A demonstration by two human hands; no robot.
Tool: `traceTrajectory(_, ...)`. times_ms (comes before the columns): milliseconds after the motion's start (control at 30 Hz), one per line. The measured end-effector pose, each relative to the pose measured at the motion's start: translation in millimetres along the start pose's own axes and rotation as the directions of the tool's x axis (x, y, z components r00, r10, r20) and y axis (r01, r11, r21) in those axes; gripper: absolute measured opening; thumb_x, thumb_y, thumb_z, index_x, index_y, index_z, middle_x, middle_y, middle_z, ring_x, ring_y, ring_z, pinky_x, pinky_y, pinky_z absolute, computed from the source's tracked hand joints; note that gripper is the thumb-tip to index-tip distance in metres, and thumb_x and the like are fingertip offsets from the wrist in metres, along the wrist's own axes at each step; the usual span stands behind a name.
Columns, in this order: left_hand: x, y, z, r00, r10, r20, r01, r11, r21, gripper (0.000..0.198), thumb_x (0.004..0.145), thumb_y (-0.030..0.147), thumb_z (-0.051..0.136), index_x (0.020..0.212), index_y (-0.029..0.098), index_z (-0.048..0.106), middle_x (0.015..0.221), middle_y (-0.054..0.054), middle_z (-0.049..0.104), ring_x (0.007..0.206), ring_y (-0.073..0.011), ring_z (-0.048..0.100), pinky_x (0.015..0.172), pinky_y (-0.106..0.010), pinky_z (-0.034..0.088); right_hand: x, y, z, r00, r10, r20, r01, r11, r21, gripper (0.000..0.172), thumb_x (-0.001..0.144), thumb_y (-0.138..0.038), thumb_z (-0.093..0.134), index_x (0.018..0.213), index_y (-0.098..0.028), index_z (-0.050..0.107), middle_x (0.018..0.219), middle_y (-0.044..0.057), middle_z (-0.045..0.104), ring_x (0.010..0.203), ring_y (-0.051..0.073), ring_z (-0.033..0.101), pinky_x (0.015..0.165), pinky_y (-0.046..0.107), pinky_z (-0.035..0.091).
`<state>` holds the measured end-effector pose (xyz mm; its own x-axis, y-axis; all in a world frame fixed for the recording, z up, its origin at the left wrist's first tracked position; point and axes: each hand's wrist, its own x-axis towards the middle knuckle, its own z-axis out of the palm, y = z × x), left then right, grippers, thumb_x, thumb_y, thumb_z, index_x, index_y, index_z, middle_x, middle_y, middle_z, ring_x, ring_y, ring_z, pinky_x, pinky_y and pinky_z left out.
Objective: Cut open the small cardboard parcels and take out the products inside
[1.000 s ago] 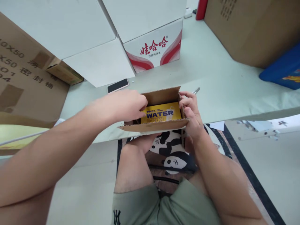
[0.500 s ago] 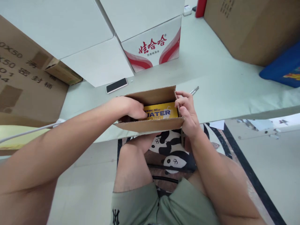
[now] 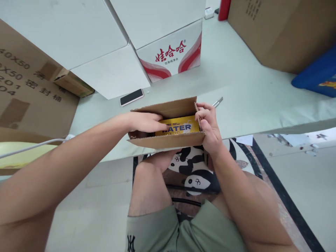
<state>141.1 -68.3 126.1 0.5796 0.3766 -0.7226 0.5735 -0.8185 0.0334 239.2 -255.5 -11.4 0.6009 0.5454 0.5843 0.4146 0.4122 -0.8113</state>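
A small open brown cardboard box [image 3: 168, 140] sits at the near edge of the pale green table [image 3: 236, 87]. Inside it lies a yellow package [image 3: 181, 126] with blue "WATER" lettering. My left hand [image 3: 144, 122] reaches into the box from the left, with its fingers stretched out flat on the yellow package's left end. My right hand [image 3: 208, 124] grips the box's right wall, fingers curled over its top edge.
A black phone [image 3: 131, 97] lies behind the box. White cartons [image 3: 110, 70] and one with red print [image 3: 173, 52] stand at the back, brown cartons at far left [image 3: 26, 87] and right [image 3: 283, 31]. A blue object [image 3: 317, 75] and a metal tool [image 3: 217, 102] lie right.
My left hand has gone deeper into the box and pressed the yellow package lower, so less of it shows. My right hand has kept its grip on the right wall.
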Motion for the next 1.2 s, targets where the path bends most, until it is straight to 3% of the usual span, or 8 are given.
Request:
traceTrajectory(233, -6.9, -3.7, 3.6, 0.998, -0.009, 0.058, 0.028, 0.944, -0.330, 0.071, 0.083, 0.073, 0.046, 0.131, 0.027, 0.071, 0.136, -0.009, 0.073, 0.123, -0.0273, 0.069, 0.095, -0.029, 0.054, -1.0, -2.3, 0.3, 1.000, 0.026, 0.004, -0.026, 1.000, -0.010, 0.035, 0.103, -0.050, 0.038, 0.083, -0.025, 0.051, 0.110, 0.007, 0.051, 0.131, 0.026, 0.047, 0.115, 0.050, 0.041)
traceTrajectory(400, -2.6, -9.9, 8.2, 0.997, -0.070, 0.011, 0.069, 0.913, -0.401, 0.075, 0.082, 0.078, 0.046, 0.129, 0.026, 0.073, 0.131, -0.012, 0.075, 0.116, -0.0292, 0.071, 0.091, -0.031, 0.056, -1.3, -2.5, 0.2, 0.999, 0.041, 0.001, -0.041, 0.999, -0.019, 0.037, 0.103, -0.053, 0.037, 0.083, -0.025, 0.051, 0.113, 0.007, 0.051, 0.132, 0.025, 0.047, 0.115, 0.048, 0.041)
traceTrajectory(567, -17.0, -5.9, 9.4, 0.993, -0.103, -0.061, 0.078, 0.944, -0.319, 0.073, 0.085, 0.078, 0.040, 0.123, 0.026, 0.076, 0.120, -0.011, 0.079, 0.110, -0.0297, 0.073, 0.095, -0.034, 0.054, -3.3, -0.9, -1.5, 0.999, 0.048, -0.012, -0.047, 0.998, 0.031, 0.036, 0.103, -0.051, 0.038, 0.083, -0.024, 0.050, 0.115, 0.007, 0.050, 0.132, 0.025, 0.046, 0.117, 0.048, 0.040)
traceTrajectory(667, -24.0, -2.5, 9.9, 0.996, -0.065, -0.068, 0.050, 0.980, -0.193, 0.068, 0.086, 0.072, 0.041, 0.120, 0.025, 0.077, 0.121, -0.010, 0.078, 0.110, -0.0296, 0.071, 0.098, -0.035, 0.053, -3.8, -1.6, 0.0, 0.998, 0.057, -0.005, -0.056, 0.998, 0.027, 0.037, 0.103, -0.052, 0.037, 0.084, -0.024, 0.052, 0.114, 0.007, 0.050, 0.131, 0.025, 0.047, 0.115, 0.048, 0.041)
traceTrajectory(867, -16.0, -1.1, 13.7, 0.998, -0.044, 0.046, 0.039, 0.993, 0.111, 0.063, 0.075, 0.071, 0.057, 0.108, 0.022, 0.078, 0.108, -0.014, 0.080, 0.102, -0.0345, 0.071, 0.092, -0.040, 0.055, -3.6, -5.6, 3.8, 0.998, 0.043, 0.042, -0.043, 0.999, -0.001, 0.035, 0.103, -0.049, 0.036, 0.082, -0.025, 0.052, 0.110, 0.007, 0.052, 0.131, 0.025, 0.047, 0.113, 0.047, 0.042)
traceTrajectory(1033, -9.0, 3.6, 16.6, 0.997, -0.070, -0.009, 0.071, 0.989, 0.130, 0.066, 0.075, 0.071, 0.056, 0.108, 0.018, 0.077, 0.112, -0.019, 0.078, 0.100, -0.0387, 0.072, 0.091, -0.044, 0.055, -5.3, -5.7, 3.6, 0.998, 0.021, 0.060, -0.021, 1.000, 0.004, 0.035, 0.104, -0.047, 0.037, 0.083, -0.025, 0.053, 0.111, 0.007, 0.052, 0.131, 0.025, 0.047, 0.114, 0.048, 0.042)
traceTrajectory(1200, -11.1, 3.6, 18.0, 0.998, -0.057, 0.005, 0.057, 0.998, 0.019, 0.062, 0.079, 0.068, 0.051, 0.104, 0.018, 0.076, 0.115, -0.017, 0.078, 0.109, -0.0374, 0.071, 0.093, -0.041, 0.055, -4.5, -3.8, 6.6, 0.998, 0.041, 0.048, -0.042, 0.999, 0.008, 0.042, 0.103, -0.055, 0.035, 0.080, -0.025, 0.052, 0.108, 0.008, 0.050, 0.133, 0.026, 0.046, 0.116, 0.049, 0.042)
